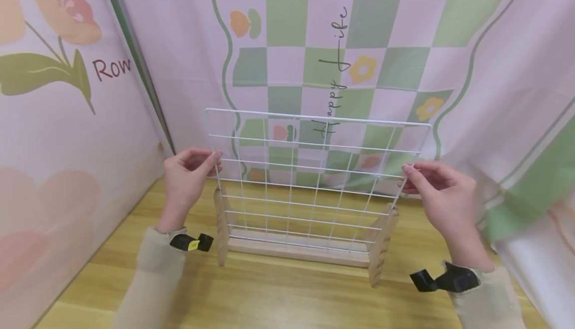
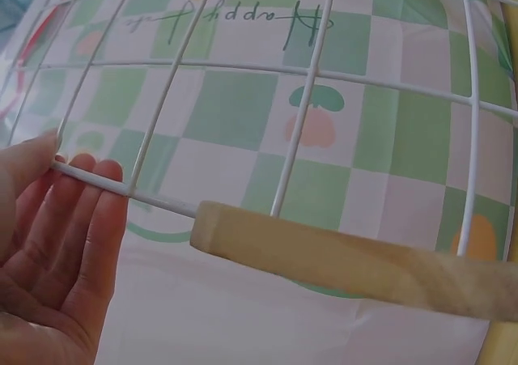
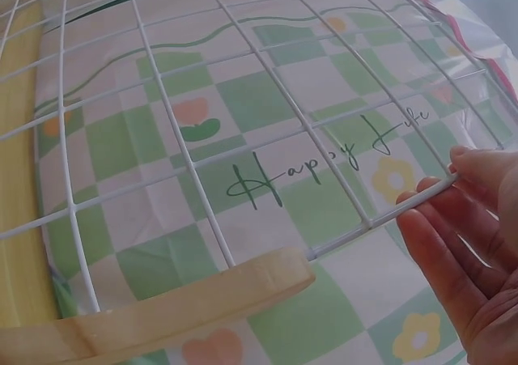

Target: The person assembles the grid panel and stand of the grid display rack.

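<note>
A white wire grid panel [image 1: 294, 164] stands upright in a wooden stand, its lower edge down by the crossbar [image 1: 296, 254]. The stand has a left side piece [image 1: 221, 226] and a right side piece [image 1: 383, 244] that flank the panel. My left hand [image 1: 190, 171] pinches the panel's left edge wire between thumb and fingers, above the left side piece. On the opposite edge my right hand [image 1: 442, 189] pinches the wire in the same way. The left wrist view shows the fingertips [image 2: 105, 171] behind the edge wire, and the right wrist view shows the right thumb [image 3: 477, 167] over it.
The stand rests on a wood-grain table [image 1: 278, 299]. Behind it hangs a checkered curtain [image 1: 330, 64] with lettering and flowers. A flower-printed cloth [image 1: 67, 134] closes the left side, and more fabric [image 1: 534, 194] hangs at the right. Both wrists wear black straps.
</note>
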